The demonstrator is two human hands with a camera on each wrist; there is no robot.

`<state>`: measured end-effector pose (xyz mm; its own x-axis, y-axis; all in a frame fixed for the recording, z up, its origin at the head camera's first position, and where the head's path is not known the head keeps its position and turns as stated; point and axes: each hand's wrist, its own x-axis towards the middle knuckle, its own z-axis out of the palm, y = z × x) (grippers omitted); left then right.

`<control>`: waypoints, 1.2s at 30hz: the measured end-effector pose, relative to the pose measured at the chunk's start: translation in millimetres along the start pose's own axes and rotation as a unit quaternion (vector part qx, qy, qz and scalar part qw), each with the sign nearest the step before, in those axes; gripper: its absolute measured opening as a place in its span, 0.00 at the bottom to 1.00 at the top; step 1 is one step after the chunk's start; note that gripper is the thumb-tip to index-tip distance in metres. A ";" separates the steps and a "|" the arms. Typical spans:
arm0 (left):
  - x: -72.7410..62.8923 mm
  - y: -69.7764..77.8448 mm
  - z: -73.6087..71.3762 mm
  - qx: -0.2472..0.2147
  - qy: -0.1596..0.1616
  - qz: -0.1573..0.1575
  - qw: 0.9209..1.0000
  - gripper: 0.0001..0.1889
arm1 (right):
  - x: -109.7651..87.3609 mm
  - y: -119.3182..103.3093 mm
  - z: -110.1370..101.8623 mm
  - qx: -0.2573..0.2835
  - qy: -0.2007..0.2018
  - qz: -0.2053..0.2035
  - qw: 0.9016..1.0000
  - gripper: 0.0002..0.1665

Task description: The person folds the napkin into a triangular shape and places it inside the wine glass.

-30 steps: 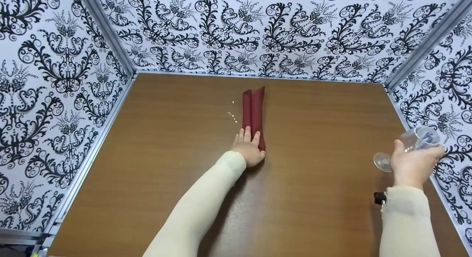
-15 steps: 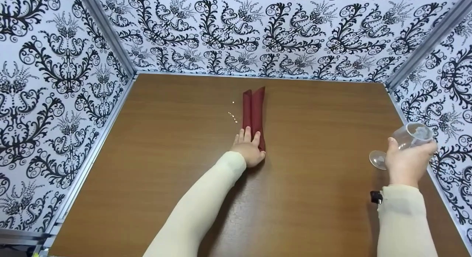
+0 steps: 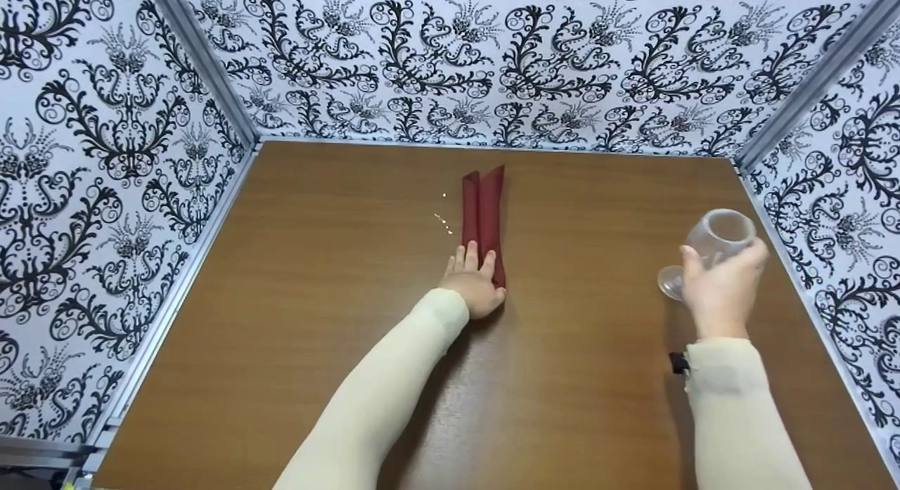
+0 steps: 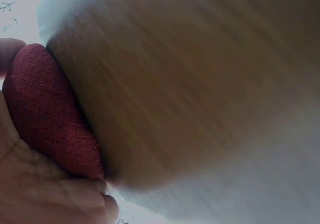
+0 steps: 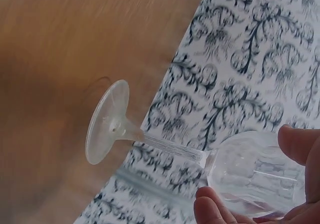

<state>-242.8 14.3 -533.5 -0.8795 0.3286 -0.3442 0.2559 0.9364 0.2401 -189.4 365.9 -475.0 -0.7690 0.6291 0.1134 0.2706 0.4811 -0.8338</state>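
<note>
A dark red cloth napkin (image 3: pixel 491 209), folded into two rolls side by side, lies lengthwise on the wooden table. My left hand (image 3: pixel 472 287) rests over its near end with the fingers stretched forward and spread. In the left wrist view, the napkin's woven end (image 4: pixel 52 114) sits against the palm, between thumb and fingers. On the right, my right hand (image 3: pixel 724 289) holds a clear stemmed glass (image 3: pixel 703 238) round its bowl, above the table. The glass is tilted, rim up and to the right. Its stem and round foot (image 5: pixel 107 121) point away from the hand in the right wrist view.
The brown table (image 3: pixel 337 216) is bounded by walls (image 3: pixel 450 61) with a black-and-white scroll pattern and metal frame posts (image 3: pixel 204 61). Small bright specks (image 3: pixel 443 223) show left of the napkin. A small black device (image 3: pixel 679 363) sits at the right cuff.
My right hand has carried the glass leftward and slightly away from me, off the right wall. The left hand and the napkin have stayed in place.
</note>
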 end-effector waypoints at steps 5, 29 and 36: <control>8.7 -2.0 6.0 -0.016 0.001 0.002 1.000 0.43 | -9.2 -13.1 20.6 0.006 -0.012 -0.044 0.999 0.53; -0.6 1.0 1.2 0.005 0.002 -0.002 1.000 0.43 | -52.4 -65.7 111.1 0.013 -0.151 -0.163 0.975 0.51; 1.6 0.5 1.4 0.006 0.002 -0.002 1.000 0.43 | -58.3 -70.7 124.4 0.014 -0.176 -0.170 0.969 0.51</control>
<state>-243.6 15.4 -535.2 -0.8816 0.3253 -0.3420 0.2576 0.9387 0.2289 -235.7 219.2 -489.9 -0.9623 0.1870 0.1974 -0.0456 0.6049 -0.7950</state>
